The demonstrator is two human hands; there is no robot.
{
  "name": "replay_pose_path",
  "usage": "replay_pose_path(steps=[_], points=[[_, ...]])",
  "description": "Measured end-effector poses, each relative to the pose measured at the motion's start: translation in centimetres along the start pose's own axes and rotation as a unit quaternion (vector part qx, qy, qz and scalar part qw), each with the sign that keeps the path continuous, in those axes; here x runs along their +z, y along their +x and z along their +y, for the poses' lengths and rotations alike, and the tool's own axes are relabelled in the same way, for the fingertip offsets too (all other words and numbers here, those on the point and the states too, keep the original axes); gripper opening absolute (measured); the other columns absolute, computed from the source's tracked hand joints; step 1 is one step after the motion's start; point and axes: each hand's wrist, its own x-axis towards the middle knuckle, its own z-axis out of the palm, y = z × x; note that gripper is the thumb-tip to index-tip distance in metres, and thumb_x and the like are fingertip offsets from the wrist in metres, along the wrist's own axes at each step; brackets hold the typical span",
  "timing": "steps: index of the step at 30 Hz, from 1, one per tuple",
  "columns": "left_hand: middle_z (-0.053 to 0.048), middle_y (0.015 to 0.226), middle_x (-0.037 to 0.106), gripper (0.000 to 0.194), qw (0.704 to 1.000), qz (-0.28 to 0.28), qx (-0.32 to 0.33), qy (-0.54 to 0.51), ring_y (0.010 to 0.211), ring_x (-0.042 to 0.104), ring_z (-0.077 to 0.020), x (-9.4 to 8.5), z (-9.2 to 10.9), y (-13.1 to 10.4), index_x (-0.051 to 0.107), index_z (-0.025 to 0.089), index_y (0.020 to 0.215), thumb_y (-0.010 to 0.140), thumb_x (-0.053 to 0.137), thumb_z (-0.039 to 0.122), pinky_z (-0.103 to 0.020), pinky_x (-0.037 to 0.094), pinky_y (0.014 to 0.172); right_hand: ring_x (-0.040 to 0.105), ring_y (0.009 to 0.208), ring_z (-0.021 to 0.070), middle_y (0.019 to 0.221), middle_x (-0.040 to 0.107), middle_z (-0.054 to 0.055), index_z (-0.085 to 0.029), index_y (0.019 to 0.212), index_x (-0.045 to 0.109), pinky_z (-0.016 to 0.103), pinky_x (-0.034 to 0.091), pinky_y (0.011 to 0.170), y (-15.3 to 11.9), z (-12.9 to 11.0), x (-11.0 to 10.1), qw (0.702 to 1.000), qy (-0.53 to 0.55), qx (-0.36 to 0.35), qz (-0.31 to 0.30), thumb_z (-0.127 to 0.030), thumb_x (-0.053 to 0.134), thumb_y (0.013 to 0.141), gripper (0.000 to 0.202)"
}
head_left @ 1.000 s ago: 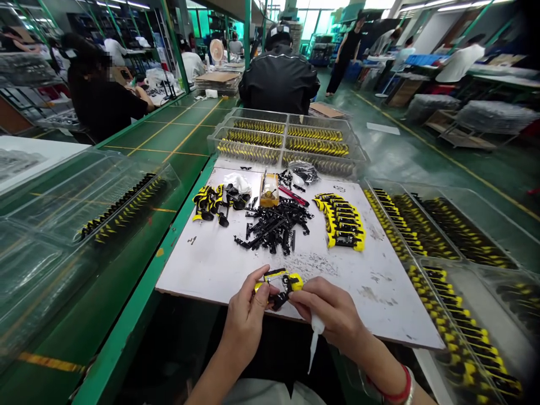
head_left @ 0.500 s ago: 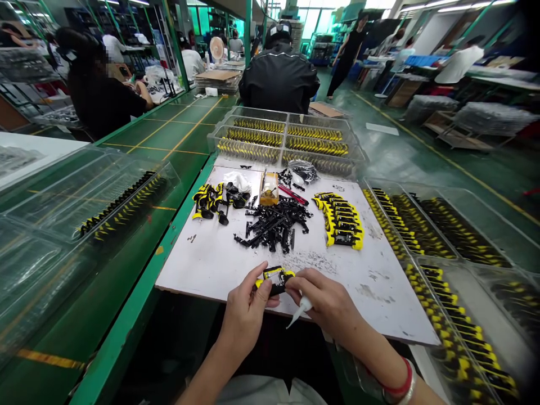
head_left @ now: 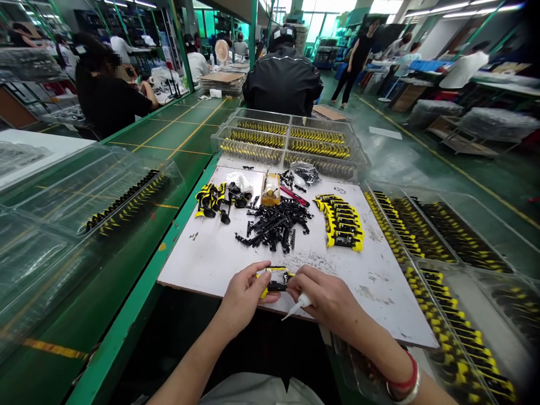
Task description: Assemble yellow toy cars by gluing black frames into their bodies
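My left hand (head_left: 246,291) is closed around the left end of a yellow-and-black part (head_left: 277,279) near the front edge of the white board (head_left: 202,264). At the part's right end, the fingertips of my right hand (head_left: 323,292) pinch together on it. A white nozzle-tipped bottle (head_left: 300,304) is tucked in my right hand, its tip pointing down to the left. Beyond my hands lies a pile of black pieces (head_left: 276,222). Yellow-and-black parts stand in a curved row (head_left: 342,222) on the right, and more lie loose (head_left: 211,199) on the left.
Clear trays of parts stand at the left (head_left: 122,202), behind the board (head_left: 289,138) and at the right (head_left: 430,261). A yellow box (head_left: 270,190) and a red tool (head_left: 294,196) lie behind the pile. A person in a black jacket (head_left: 282,81) sits ahead.
The held part is turned a little, its long side now more level. My right hand and the nozzle tip have shifted slightly left. In the background a standing person has changed posture.
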Motion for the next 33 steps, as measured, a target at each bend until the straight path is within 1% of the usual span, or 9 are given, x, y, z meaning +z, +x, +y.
replay_pose_path(steps=[4,7,11,13,16,19,22,28,33], points=[[-0.003,0.086,0.067,0.05,0.999,-0.029,-0.006,-0.019,0.079,0.066,-0.0143,0.0,0.1,0.0,0.059,0.014,0.118,0.074,0.072,0.033,-0.032,0.059,0.078,0.05,0.067,0.0138,0.078,0.054,0.001,-0.021,0.082,0.053,0.024,0.032,0.055,-0.2,0.1,-0.2,1.0,0.007,-0.01,-0.018,-0.014,0.053,0.083,0.006],[-0.001,0.081,0.067,0.052,0.999,-0.032,-0.005,-0.023,0.073,0.065,-0.0116,-0.1,0.3,0.1,0.059,0.013,0.115,0.069,0.077,0.027,-0.029,0.059,0.076,0.052,0.071,0.0138,0.081,0.055,0.002,-0.021,0.083,0.054,0.024,0.037,0.059,-0.1,0.2,-0.1,0.997,0.066,0.022,-0.024,-0.012,0.05,0.084,0.01],[-0.004,0.084,0.069,0.053,1.0,-0.019,-0.004,-0.021,0.073,0.068,-0.0136,-0.2,0.6,0.2,0.057,0.012,0.115,0.068,0.078,0.026,-0.031,0.059,0.076,0.056,0.083,0.0164,0.093,0.056,0.005,-0.022,0.103,0.054,0.028,0.045,0.073,-0.2,0.6,0.4,0.973,0.185,0.128,0.052,-0.022,0.052,0.088,0.015],[-0.007,0.091,0.07,0.053,1.0,-0.018,-0.007,-0.02,0.076,0.069,-0.0153,-0.3,0.7,0.1,0.056,0.012,0.116,0.069,0.077,0.027,-0.031,0.059,0.077,0.058,0.082,0.0171,0.098,0.057,0.006,-0.023,0.112,0.05,0.03,0.047,0.073,-0.3,0.8,0.6,0.944,0.239,0.214,0.081,-0.032,0.055,0.087,0.027],[-0.009,0.093,0.071,0.054,1.0,-0.012,-0.016,-0.017,0.074,0.07,-0.0159,-0.1,0.7,-0.1,0.055,0.011,0.117,0.07,0.077,0.027,-0.03,0.058,0.077,0.057,0.061,0.0133,0.088,0.061,0.003,-0.022,0.119,0.045,0.026,0.046,0.052,-0.5,0.8,0.8,0.87,0.374,0.319,0.026,-0.045,0.055,0.085,0.041],[-0.009,0.09,0.072,0.057,1.0,-0.002,-0.024,-0.012,0.072,0.07,-0.0163,0.1,0.7,-0.2,0.054,0.01,0.119,0.07,0.076,0.028,-0.029,0.058,0.076,0.047,0.045,0.0099,0.065,0.059,-0.002,-0.019,0.116,0.047,0.021,0.036,0.039,-0.1,0.2,0.7,0.81,0.466,0.354,-0.042,-0.05,0.057,0.082,0.046],[-0.01,0.097,0.071,0.057,1.0,-0.008,-0.022,-0.007,0.075,0.07,-0.0164,0.1,0.6,-0.3,0.052,0.011,0.122,0.073,0.075,0.028,-0.029,0.058,0.078,0.045,0.045,0.0082,0.067,0.062,-0.001,-0.018,0.105,0.051,0.019,0.03,0.037,0.5,-0.6,0.4,0.785,0.488,0.381,-0.028,-0.047,0.061,0.078,0.041],[-0.01,0.106,0.068,0.056,0.999,-0.04,-0.003,0.008,0.082,0.069,-0.0163,-0.2,0.3,-0.4,0.047,0.012,0.128,0.079,0.069,0.028,-0.033,0.055,0.086,0.043,0.046,0.0079,0.065,0.064,0.001,-0.018,0.098,0.05,0.018,0.028,0.039,1.1,-1.1,0.4,0.765,0.507,0.397,0.004,-0.039,0.063,0.075,0.034],[-0.01,0.104,0.067,0.058,0.998,-0.05,0.022,0.019,0.079,0.068,-0.0159,0.0,-0.1,-0.2,0.045,0.011,0.129,0.078,0.069,0.026,-0.036,0.056,0.084,0.047,0.049,0.0087,0.066,0.064,0.0,-0.018,0.098,0.049,0.019,0.032,0.042,0.8,-0.8,0.4,0.785,0.489,0.38,0.0,-0.034,0.061,0.077,0.029]])
